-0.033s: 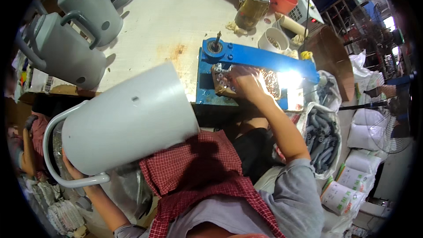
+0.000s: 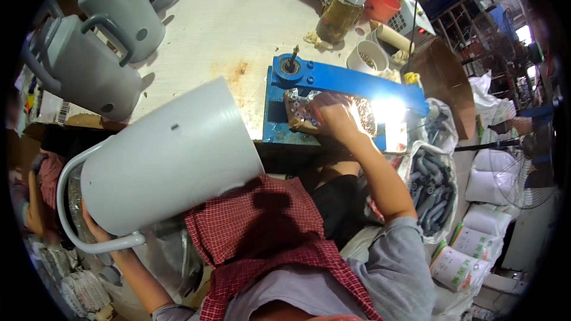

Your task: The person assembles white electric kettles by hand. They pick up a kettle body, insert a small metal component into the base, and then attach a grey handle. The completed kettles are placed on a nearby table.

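A large light grey watering can (image 2: 172,154) lies tilted across my lap, with a small dark slot in its side and a curved handle (image 2: 64,202) at its left end. My left hand (image 2: 94,224) grips the can's lower left end from beneath, partly hidden by the can and handle. My right hand (image 2: 336,120) reaches into an open box (image 2: 302,123) of small metal parts under the blue arm of a bench press (image 2: 351,81). Its fingers are bent down among the parts; what they pinch, if anything, is hidden.
More grey watering cans (image 2: 89,71) stand on the white table (image 2: 208,18) at left. A lidded jar (image 2: 340,18), a red bowl (image 2: 382,3) and a white cup (image 2: 366,58) are at the back right. A sack of grey handles (image 2: 431,193) and a fan (image 2: 523,172) stand at right.
The watering can has shifted slightly left and its slot now shows a little differently. My right hand has moved slightly within the box area.
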### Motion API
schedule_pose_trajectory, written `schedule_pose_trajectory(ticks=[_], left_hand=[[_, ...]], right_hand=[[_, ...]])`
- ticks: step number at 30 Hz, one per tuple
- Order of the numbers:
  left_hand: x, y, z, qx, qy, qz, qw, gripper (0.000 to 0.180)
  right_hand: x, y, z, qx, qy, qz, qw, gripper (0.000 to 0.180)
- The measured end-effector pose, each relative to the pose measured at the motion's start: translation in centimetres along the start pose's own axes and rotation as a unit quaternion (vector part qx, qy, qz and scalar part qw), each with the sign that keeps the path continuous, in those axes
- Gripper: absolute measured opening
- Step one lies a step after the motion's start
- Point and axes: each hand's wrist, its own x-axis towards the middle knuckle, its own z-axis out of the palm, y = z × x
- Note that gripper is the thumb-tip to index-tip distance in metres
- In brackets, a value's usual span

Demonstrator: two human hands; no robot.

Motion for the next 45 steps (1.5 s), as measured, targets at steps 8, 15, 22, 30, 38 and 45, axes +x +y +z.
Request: schedule_pose_trajectory(ticks=[8,15,22,30,38,45], left_hand=[[0.7,-1.9,4.5,-0.071,0.006,-0.041,0.997,0.038],[0.8,-2.7,6.4,-0.105,-0.047,-0.099,0.988,0.040],[1.2,-3.5,9.7,-0.106,-0.055,-0.081,0.990,0.039],[-1.4,-9.0,20.2,-0.032,-0.152,-0.033,0.987,0.048],[-7.6,-13.7,30.2,-0.030,-0.392,0.009,0.920,0.049],[-7.0,-14.0,30.5,-0.009,-0.404,-0.024,0.914,0.050]], right_hand=[[8.2,-3.7,-10.0,0.097,0.294,-0.087,0.947,0.021],[10.3,-2.7,-8.3,0.055,0.313,-0.143,0.937,0.024],[7.2,-4.2,-8.7,0.178,0.270,0.017,0.946,0.025],[-2.0,-3.1,-8.6,0.456,0.225,0.345,0.789,0.017],[-8.0,3.4,-7.5,0.572,0.392,0.338,0.636,0.019],[-7.6,3.2,-7.5,0.542,0.412,0.347,0.645,0.020]])
